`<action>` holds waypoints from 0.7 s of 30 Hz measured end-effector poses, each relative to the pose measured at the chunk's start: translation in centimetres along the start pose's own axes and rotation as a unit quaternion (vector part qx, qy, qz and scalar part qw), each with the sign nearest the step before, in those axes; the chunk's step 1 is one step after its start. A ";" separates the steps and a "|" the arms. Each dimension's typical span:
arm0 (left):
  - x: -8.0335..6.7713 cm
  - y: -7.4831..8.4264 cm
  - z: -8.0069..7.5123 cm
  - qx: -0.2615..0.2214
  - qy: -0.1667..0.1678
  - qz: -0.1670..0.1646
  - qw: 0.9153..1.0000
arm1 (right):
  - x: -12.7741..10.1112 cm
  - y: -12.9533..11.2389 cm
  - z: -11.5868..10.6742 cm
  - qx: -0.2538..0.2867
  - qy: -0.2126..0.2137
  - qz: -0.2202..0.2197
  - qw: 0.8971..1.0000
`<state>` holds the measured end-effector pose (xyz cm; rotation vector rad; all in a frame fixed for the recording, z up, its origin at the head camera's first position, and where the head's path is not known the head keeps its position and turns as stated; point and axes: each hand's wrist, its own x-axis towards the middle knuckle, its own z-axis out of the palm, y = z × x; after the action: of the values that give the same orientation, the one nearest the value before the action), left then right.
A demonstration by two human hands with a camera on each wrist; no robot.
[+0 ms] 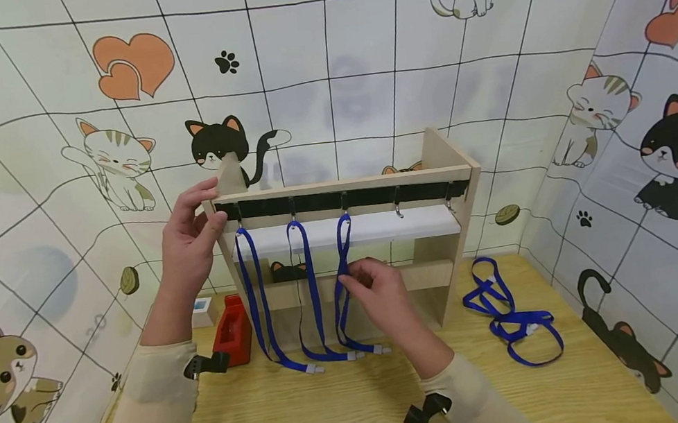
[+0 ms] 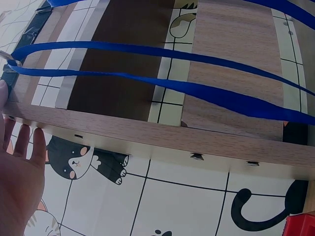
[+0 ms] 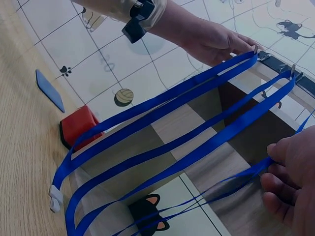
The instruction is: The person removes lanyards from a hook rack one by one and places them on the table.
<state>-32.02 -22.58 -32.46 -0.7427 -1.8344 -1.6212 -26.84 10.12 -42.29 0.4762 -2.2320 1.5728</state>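
A small wooden shelf rack [image 1: 345, 185] stands on the table, with a black strip of metal hooks along its top front. Three blue lanyards hang from the hooks on the left: a first lanyard [image 1: 250, 298], a second lanyard [image 1: 315, 305] and a third lanyard [image 1: 343, 235]. My left hand [image 1: 191, 246] holds the rack's upper left corner, thumb in front and fingers [image 2: 38, 145] along the outer side panel. Thumb and forefinger of my right hand [image 1: 381, 295] pinch the third lanyard's strap partway down, below its hook. White clips at the lanyards' lower ends lie near the table.
More blue lanyards [image 1: 517, 320] lie in a loose pile on the table, right of the rack. A red tape dispenser [image 1: 233, 332] and a small white box [image 1: 203, 313] stand at its left. Two further hooks [image 1: 398, 202] are at the strip's right. Cat-patterned sheeting [image 1: 321, 53] surrounds the table.
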 end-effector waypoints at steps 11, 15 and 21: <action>0.1 0.0 0.0 0.003 0.001 0.005 1.000 | 0.5 -0.2 0.3 0.019 -0.001 0.010 1.000; 0.1 0.0 0.0 0.004 0.002 0.006 1.000 | 0.6 -0.2 0.3 0.027 -0.001 0.013 1.000; 0.0 0.0 0.0 0.003 0.003 0.003 1.000 | 0.6 -0.1 0.3 0.033 0.008 0.016 0.999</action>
<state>-32.07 -22.56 -32.46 -0.7399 -1.8312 -1.6111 -27.33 9.72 -42.00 0.4464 -2.1916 1.6642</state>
